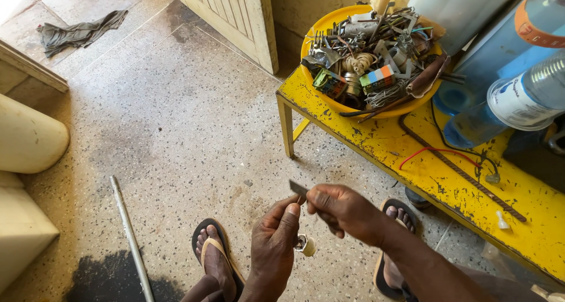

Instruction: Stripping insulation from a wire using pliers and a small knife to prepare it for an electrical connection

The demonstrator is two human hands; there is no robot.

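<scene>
Left hand (275, 243): grips a small pale metal-capped part (306, 245). Right hand (340, 209): pinches a thin flat blade (298, 188) just above it. Yellow worktop (435, 178): right of the hands. Yellow bowl (318, 28) of scrap metal: beyond them.

**Around your workspot**

To your right a chipped yellow bench (435, 178) carries a yellow bowl (315, 43) heaped with metal scrap, plus a red wire (438, 152) and plastic bottles (518, 99). On the floor: a grey rag (79, 32), a metal rod (130, 237), a dark stain (109, 278).
</scene>
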